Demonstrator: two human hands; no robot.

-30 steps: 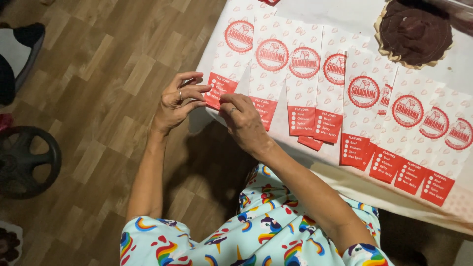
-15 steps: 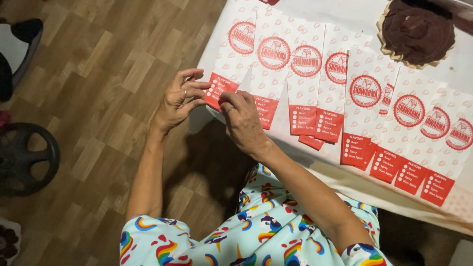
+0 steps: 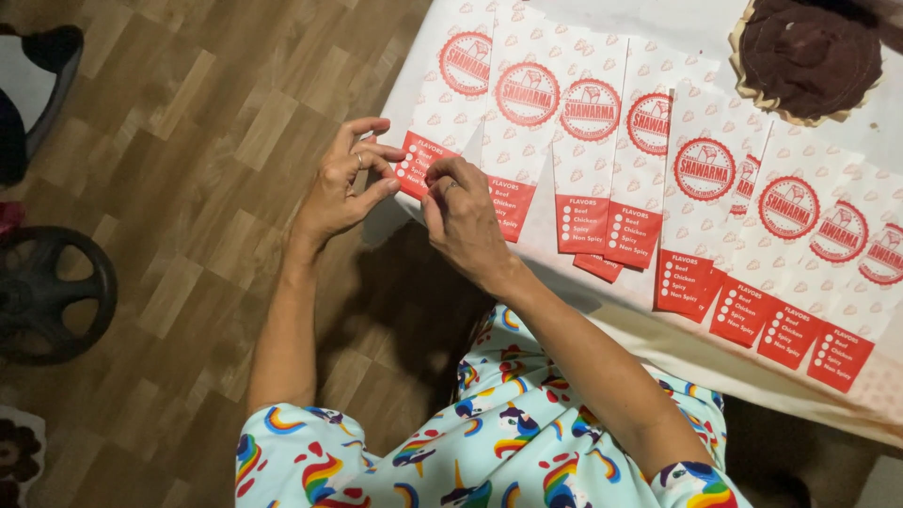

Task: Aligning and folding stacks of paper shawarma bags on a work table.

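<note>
Tabletop (image 3: 658,23) under pale cloth, carrying a row of white-and-red paper bags (image 3: 701,202) overlapping along its near edge. Dark round stack of brown discs (image 3: 809,56) toward far right corner. Leftmost bag (image 3: 442,103) at left edge, red bottom flap pinched by left hand (image 3: 343,183), fingertips closed on it. Right hand (image 3: 466,221) curled, fingertips nipping the same flap.
</note>
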